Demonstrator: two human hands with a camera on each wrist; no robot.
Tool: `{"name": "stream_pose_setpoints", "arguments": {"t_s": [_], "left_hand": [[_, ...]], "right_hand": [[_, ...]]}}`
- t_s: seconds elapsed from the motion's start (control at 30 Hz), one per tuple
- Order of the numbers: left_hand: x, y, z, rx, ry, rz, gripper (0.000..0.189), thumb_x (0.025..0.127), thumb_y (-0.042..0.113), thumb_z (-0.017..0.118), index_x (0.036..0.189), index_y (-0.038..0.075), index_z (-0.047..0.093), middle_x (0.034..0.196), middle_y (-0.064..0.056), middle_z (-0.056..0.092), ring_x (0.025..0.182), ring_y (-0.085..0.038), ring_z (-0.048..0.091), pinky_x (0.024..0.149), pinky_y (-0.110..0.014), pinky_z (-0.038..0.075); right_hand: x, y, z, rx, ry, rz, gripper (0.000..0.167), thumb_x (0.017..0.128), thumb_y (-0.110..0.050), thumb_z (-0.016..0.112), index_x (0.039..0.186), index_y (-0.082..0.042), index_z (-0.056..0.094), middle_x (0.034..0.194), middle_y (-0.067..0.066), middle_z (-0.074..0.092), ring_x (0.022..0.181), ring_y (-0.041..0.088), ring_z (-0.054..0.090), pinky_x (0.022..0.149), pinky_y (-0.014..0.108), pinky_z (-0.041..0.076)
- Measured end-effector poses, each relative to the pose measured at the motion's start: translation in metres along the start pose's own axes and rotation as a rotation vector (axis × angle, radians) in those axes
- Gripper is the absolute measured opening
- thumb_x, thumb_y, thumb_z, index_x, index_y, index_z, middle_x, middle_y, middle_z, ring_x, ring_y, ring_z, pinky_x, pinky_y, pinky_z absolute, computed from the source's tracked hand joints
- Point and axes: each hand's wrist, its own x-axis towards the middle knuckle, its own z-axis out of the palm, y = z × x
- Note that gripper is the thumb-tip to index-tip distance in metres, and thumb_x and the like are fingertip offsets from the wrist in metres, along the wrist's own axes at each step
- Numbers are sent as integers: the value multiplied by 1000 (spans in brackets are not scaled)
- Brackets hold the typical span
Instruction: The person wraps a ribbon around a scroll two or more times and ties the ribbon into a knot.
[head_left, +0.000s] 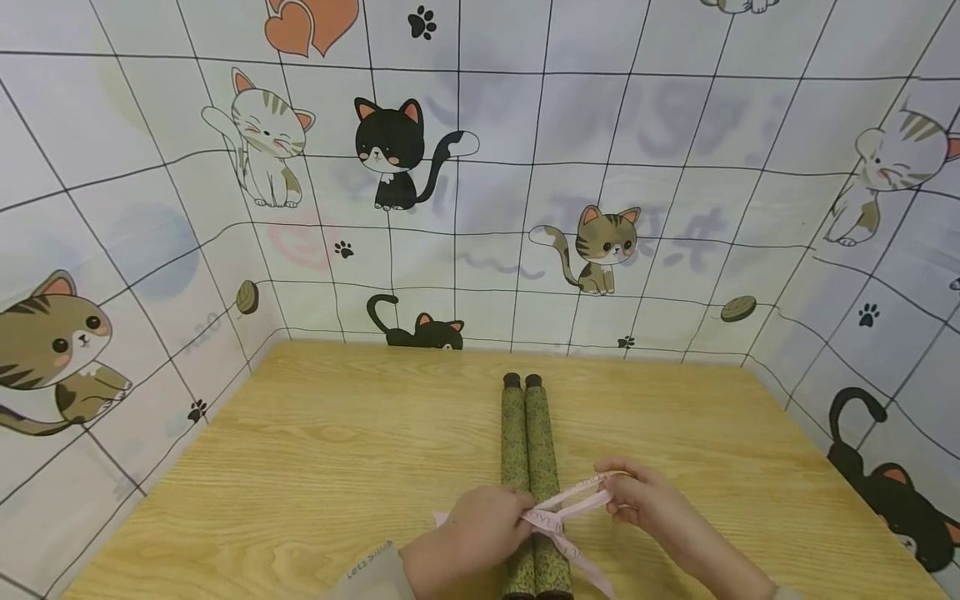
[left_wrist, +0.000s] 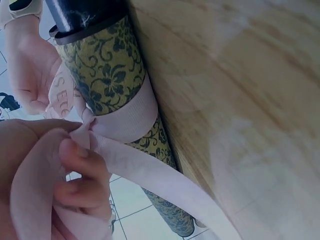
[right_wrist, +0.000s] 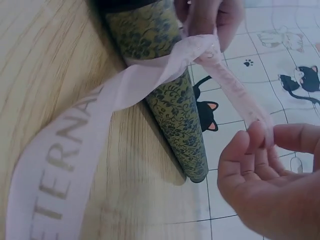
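Two scrolls [head_left: 514, 442] in green-gold floral cloth with dark end knobs lie side by side on the table. A pale pink ribbon [head_left: 547, 522] with printed letters wraps round them and is gathered at a knot on top. At the knot, my left hand [head_left: 480, 529] pinches the ribbon; in the left wrist view its fingers [left_wrist: 82, 172] curl round the ribbon. To the right, my right hand [head_left: 648, 504] pinches a ribbon loop between thumb and fingertips, drawn away from the knot. One lettered ribbon tail [right_wrist: 60, 165] hangs loose across the right side.
The wooden table [head_left: 360, 425] extends on both sides of the scrolls. Behind and beside it hangs a white gridded cloth [head_left: 495, 183] printed with cartoon cats and paw marks.
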Motion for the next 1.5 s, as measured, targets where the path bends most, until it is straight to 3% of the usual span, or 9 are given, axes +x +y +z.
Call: {"name": "stream_pose_setpoints", "arguments": {"t_s": [0.2,0.47,0.63,0.87,1.07,1.17,1.27,1.37,1.5], "left_hand": [[1,-3,-1,-45,-25,4,9,88,20,62,92,21,70,75,12,60,57,2,44,45,-15,34],[1,-6,1,-69,-47,-19,9,89,19,61,90,21,70,70,12,54,54,-1,38,44,-17,33],[2,-7,1,-72,-39,-25,7,88,20,62,88,21,69,70,12,55,55,-1,39,45,-17,33],[-1,-11,-1,-120,-44,-30,7,87,25,64,88,19,67,75,12,56,62,-1,45,51,-18,37],[-15,-12,-10,-208,-127,-61,52,81,41,70,124,16,54,110,-5,54,64,-4,49,52,-22,42],[-22,-12,-11,-300,-148,-93,72,77,33,76,137,16,41,119,-10,45,55,-3,44,46,-21,40],[-28,-12,-13,-318,-150,-88,78,77,20,73,143,17,31,113,-8,43,50,-4,39,41,-20,37],[-32,-14,-16,-212,-155,-49,77,80,19,68,145,17,28,102,-2,53,48,-6,39,43,-21,37],[-38,-19,-23,-74,-177,-6,53,82,24,68,130,19,47,73,8,58,50,-5,42,48,-20,37]], "right_hand": [[-3,-1,-4,189,-85,-61,18,98,-19,47,116,-18,51,93,-2,52,85,11,54,82,32,47],[-4,-1,-7,269,-193,-91,23,97,-10,47,119,-17,45,91,-1,57,87,13,59,89,34,47],[-4,0,-9,202,-188,-88,22,98,-13,45,119,-17,43,63,-9,37,57,7,38,80,30,46],[-6,4,-10,97,-152,-62,25,96,-14,49,121,-11,45,90,-1,40,76,12,43,75,29,42],[-10,8,-16,178,-209,-100,29,98,-10,43,126,-20,41,98,-1,43,89,11,49,87,34,44],[-13,9,-21,221,-233,-122,35,98,-7,40,127,-27,43,105,-2,43,96,10,49,93,38,42],[-14,11,-24,211,-234,-162,40,95,-2,40,127,-26,45,109,-2,44,100,10,46,93,35,42],[-13,14,-24,154,-195,-188,40,93,0,43,127,-20,46,112,-2,46,102,9,46,90,30,43],[-14,15,-22,42,-82,-151,41,94,-6,50,134,-4,41,117,0,49,104,7,49,87,25,44]]}}
